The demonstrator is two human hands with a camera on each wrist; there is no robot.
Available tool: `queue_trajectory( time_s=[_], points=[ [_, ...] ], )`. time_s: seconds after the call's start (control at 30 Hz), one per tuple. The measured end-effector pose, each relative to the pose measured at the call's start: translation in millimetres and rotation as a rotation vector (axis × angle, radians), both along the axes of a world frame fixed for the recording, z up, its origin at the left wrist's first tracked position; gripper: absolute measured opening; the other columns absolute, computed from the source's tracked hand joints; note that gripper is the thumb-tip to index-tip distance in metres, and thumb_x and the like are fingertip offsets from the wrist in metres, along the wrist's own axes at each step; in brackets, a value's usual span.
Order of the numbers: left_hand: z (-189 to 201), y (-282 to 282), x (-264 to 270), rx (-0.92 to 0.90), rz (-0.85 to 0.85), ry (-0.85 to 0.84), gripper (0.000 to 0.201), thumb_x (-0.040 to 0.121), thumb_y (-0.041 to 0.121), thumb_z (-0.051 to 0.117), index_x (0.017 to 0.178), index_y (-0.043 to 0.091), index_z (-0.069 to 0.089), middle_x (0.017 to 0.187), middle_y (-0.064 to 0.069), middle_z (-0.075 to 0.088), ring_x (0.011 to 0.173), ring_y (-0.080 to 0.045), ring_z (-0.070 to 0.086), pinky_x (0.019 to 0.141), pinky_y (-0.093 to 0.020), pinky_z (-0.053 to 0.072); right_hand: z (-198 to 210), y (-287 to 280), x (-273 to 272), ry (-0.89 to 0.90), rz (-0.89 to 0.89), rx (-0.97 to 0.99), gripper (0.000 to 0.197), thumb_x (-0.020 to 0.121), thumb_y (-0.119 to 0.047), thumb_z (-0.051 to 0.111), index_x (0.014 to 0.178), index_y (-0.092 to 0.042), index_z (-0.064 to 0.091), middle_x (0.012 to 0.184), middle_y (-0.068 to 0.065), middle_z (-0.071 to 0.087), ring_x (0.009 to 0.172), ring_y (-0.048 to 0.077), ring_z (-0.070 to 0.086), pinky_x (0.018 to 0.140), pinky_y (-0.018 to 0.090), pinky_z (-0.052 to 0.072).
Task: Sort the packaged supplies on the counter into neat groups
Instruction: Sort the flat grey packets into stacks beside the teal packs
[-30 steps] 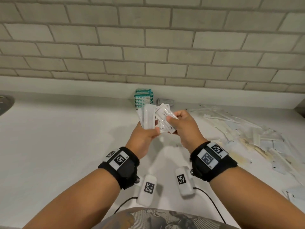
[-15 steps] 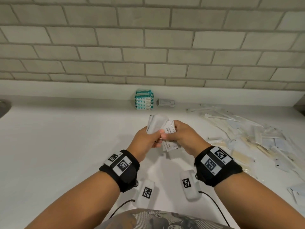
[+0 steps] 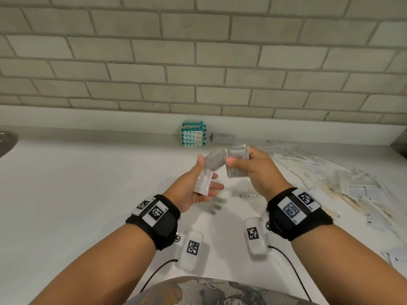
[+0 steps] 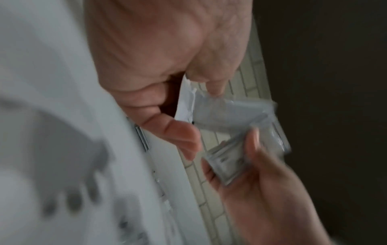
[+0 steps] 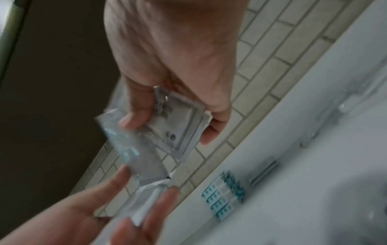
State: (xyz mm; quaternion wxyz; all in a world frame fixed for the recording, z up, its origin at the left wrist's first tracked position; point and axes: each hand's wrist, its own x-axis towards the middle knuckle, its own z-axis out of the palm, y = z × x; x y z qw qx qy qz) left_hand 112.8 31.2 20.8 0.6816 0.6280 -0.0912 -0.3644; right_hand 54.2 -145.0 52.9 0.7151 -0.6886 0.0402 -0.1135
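**Sorting Partly Done**

Left hand (image 3: 199, 186) grips clear packets (image 3: 208, 172); right hand (image 3: 256, 170) pinches printed sachets (image 3: 236, 160) — both above the tabletop (image 3: 88, 194). Teal stack (image 3: 194, 134) stands grouped at twelve o'clock; loose supplies (image 3: 343, 179) at three o'clock await sorting.

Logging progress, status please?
Left hand holds clear packets. Right hand grips printed packets. Loose pile unsorted, nothing blocking.
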Motion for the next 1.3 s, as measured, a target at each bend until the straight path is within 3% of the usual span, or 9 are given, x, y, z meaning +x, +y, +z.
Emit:
queue_trajectory(
  time_s=[0.23,0.37,0.47,0.57,0.67,0.87,0.97,1.07,1.3],
  points=[
    [6,9,13,-0.139,0.204,-0.021,0.017,0.089,0.002,0.063,0.105,0.008,0.064,0.097,-0.011,0.066,0.082,-0.018,0.062,0.064,-0.022,0.057,-19,-7,-16,0.117,0.179,-0.601,0.029,0.073,0.000,0.078,0.086,-0.027,0.077,0.077,-0.007,0.054,0.072,0.004,0.055,0.071,0.025,0.049],
    [6,10,12,-0.091,0.305,-0.136,0.017,0.089,0.001,0.061,0.105,0.006,0.061,0.091,-0.010,0.065,0.074,-0.015,0.060,0.066,-0.025,0.058,-28,-14,-24,0.238,0.101,-0.408,0.021,0.086,-0.008,0.069,0.089,-0.029,0.071,0.080,-0.003,0.065,0.073,0.015,0.059,0.068,0.032,0.049],
    [3,10,14,-0.013,0.342,-0.215,0.018,0.088,0.002,0.061,0.106,0.006,0.060,0.100,-0.016,0.067,0.080,-0.019,0.062,0.071,-0.028,0.058,-22,-18,-26,0.241,0.002,-0.375,0.011,0.091,-0.021,0.065,0.102,-0.023,0.065,0.078,-0.008,0.065,0.070,0.012,0.059,0.064,0.028,0.047],
    [3,7,14,0.022,0.327,-0.277,0.016,0.088,0.001,0.061,0.102,0.007,0.059,0.102,-0.018,0.066,0.083,-0.021,0.065,0.073,-0.029,0.059,-14,-16,-22,0.180,0.008,-0.361,0.010,0.093,-0.026,0.061,0.084,-0.023,0.060,0.053,-0.019,0.055,0.066,0.009,0.060,0.067,0.029,0.048],
    [3,1,9,-0.065,0.263,-0.263,0.016,0.088,0.002,0.062,0.103,0.005,0.059,0.096,-0.017,0.063,0.082,-0.021,0.064,0.074,-0.031,0.059,-5,4,-17,0.176,0.094,-0.324,0.005,0.094,-0.025,0.061,0.096,-0.024,0.057,0.065,-0.019,0.063,0.063,0.001,0.059,0.060,0.020,0.044],
    [3,4,6,0.012,0.181,-0.198,0.060,0.094,0.065,0.029,0.104,0.020,0.067,0.070,0.002,0.055,0.058,-0.009,0.041,0.056,-0.025,0.032,-16,18,-3,0.297,-0.021,-0.504,0.043,0.085,-0.030,0.072,0.115,-0.015,0.046,0.100,0.009,0.063,0.082,0.021,0.063,0.060,0.028,0.047],
    [-1,12,10,0.109,0.147,-0.238,0.032,0.100,0.039,0.042,0.106,0.015,0.062,0.074,0.005,0.056,0.063,-0.011,0.043,0.059,-0.024,0.032,-20,5,-5,0.297,-0.108,-0.295,0.057,0.083,-0.026,0.074,0.130,-0.014,0.045,0.115,0.006,0.065,0.093,0.017,0.067,0.064,0.025,0.049],
    [-8,15,12,0.153,0.119,-0.315,0.016,0.097,0.013,0.051,0.110,0.017,0.059,0.102,-0.003,0.066,0.085,-0.016,0.060,0.070,-0.025,0.043,-18,-6,-8,0.252,-0.117,-0.158,0.030,0.085,-0.012,0.072,0.112,-0.009,0.062,0.072,-0.006,0.067,0.045,-0.001,0.053,0.043,0.011,0.038],
    [-10,10,10,0.122,0.194,-0.295,0.014,0.089,0.012,0.065,0.102,0.018,0.064,0.101,-0.006,0.073,0.086,-0.018,0.069,0.070,-0.026,0.054,-12,-17,-7,0.204,-0.191,-0.150,0.018,0.088,-0.015,0.068,0.106,-0.014,0.063,0.054,-0.016,0.059,0.043,0.000,0.048,0.042,0.015,0.035]
  ],
)
